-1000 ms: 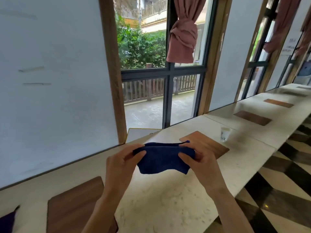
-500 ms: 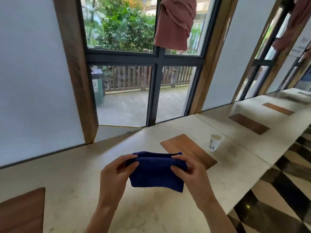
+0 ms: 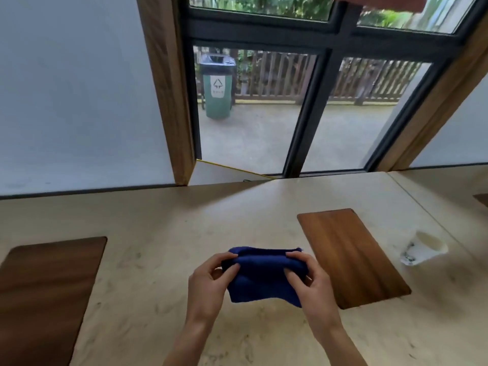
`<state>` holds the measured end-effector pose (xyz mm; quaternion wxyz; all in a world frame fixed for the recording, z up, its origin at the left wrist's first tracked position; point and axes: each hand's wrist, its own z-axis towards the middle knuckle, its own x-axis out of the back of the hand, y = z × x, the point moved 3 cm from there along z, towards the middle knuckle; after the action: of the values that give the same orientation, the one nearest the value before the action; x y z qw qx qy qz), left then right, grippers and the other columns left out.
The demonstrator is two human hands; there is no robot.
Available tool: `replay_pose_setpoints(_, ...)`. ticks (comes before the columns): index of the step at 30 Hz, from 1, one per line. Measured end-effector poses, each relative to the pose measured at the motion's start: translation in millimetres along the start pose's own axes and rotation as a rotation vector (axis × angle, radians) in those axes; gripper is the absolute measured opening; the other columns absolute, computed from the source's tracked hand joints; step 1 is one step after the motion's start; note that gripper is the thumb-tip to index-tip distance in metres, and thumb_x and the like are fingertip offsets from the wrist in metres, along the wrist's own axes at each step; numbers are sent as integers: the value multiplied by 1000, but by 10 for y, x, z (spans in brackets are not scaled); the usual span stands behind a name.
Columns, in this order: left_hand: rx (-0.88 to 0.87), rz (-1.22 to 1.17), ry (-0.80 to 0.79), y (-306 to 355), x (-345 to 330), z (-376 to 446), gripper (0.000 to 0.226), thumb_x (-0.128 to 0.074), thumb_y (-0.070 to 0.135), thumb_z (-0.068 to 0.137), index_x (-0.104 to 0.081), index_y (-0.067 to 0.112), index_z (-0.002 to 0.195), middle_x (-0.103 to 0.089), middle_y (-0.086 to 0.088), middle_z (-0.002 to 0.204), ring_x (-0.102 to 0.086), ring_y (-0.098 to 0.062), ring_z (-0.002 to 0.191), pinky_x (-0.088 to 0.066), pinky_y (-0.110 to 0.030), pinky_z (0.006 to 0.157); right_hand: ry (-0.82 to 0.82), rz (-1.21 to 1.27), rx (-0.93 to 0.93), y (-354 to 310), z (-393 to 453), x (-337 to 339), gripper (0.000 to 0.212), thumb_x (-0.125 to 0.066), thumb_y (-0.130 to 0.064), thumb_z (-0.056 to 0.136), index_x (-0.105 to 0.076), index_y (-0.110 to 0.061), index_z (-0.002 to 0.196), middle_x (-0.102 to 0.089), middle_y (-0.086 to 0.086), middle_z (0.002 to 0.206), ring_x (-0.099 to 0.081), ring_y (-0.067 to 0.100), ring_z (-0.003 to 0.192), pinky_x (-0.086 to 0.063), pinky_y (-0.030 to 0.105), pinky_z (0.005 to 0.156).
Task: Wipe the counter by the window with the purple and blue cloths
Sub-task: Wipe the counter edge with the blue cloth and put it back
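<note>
1. Gripping the folded blue cloth [image 3: 261,278] at its upper corners, the left hand [image 3: 211,282] and right hand [image 3: 310,280] each pinch it between thumb and fingers.
2. It hangs above the pale counter [image 3: 158,233] (whether touching, I cannot tell), just left of a wooden board [image 3: 348,254].
3. A white cup [image 3: 422,248] stands beyond that board.

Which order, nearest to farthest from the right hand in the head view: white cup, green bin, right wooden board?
From the right hand:
1. Right wooden board, just beside it on the counter.
2. White cup, farther right.
3. Green bin, outside the window.
</note>
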<state>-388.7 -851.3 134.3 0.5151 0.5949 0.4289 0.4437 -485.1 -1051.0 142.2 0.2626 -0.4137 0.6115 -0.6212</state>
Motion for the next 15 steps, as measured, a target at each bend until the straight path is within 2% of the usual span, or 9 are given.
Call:
replay_pose_setpoints(2, 56, 13, 37, -211, -12, 24, 23, -73, 10, 86, -78, 32, 91, -79, 12, 92, -74, -9, 84, -60, -25, 75, -54, 33, -59, 230, 103, -78, 42, -66, -7, 96, -69, -48, 104, -72, -22, 108, -70, 5, 104, -63, 30, 86)
replay_pose_setpoints(4, 134, 33, 63, -458, -46, 40, 24, -73, 9, 86, -78, 32, 93, -79, 12, 94, -74, -8, 86, -60, -27, 78, -109, 25, -118, 467, 214, -130, 41, -66, -6, 96, -69, -46, 104, -72, -15, 112, -71, 7, 103, -62, 32, 90)
replay_pose_setpoints(7, 261, 13, 42, -858, -118, 98, 30, -73, 6, 85, -77, 32, 100, -81, 10, 95, -75, -8, 88, -59, -19, 75, -193, -20, -196, 834, 402, -211, 43, -64, 0, 95, -68, -40, 111, -70, -15, 118, -70, 6, 106, -58, 39, 99)
replay_pose_setpoints(9, 331, 4, 36, -1130, -151, 218, 37, -71, 1, 86, -74, 27, 111, -81, 10, 95, -75, -9, 90, -59, -20, 76, -240, -26, -241, 1080, 547, -292, 45, -62, 2, 95, -64, -36, 118, -68, -12, 125, -68, 7, 112, -57, 34, 101)
replay_pose_setpoints(10, 364, -10, 42, -1259, -169, 284, 40, -69, -2, 86, -72, 23, 117, -81, 8, 96, -75, -11, 92, -61, -26, 81, -280, -32, -266, 1187, 628, -340, 45, -61, 1, 96, -62, -35, 122, -67, -11, 127, -67, 4, 112, -57, 29, 98)
replay_pose_setpoints(12, 403, -55, 30, -1463, -204, 432, 49, -65, -7, 87, -66, 24, 125, -77, 2, 112, -73, -17, 102, -60, -38, 92, -372, -67, -275, 1344, 799, -456, 47, -59, 1, 96, -56, -34, 127, -63, -11, 129, -65, 3, 115, -55, 19, 93)
replay_pose_setpoints(13, 405, -62, 14, -1542, -218, 512, 53, -63, -7, 88, -62, 28, 128, -73, 1, 121, -71, -18, 106, -59, -40, 95, -408, -104, -252, 1412, 904, -518, 49, -59, 3, 96, -53, -33, 129, -61, -10, 131, -62, 7, 120, -53, 19, 95)
replay_pose_setpoints(15, 397, -53, -8, -1682, -213, 655, 60, -62, -4, 84, -57, 30, 133, -64, 3, 134, -66, -16, 116, -56, -41, 100, -457, -154, -202, 1521, 1102, -645, 53, -58, 6, 95, -51, -29, 134, -56, -7, 138, -54, 14, 130, -48, 29, 107)
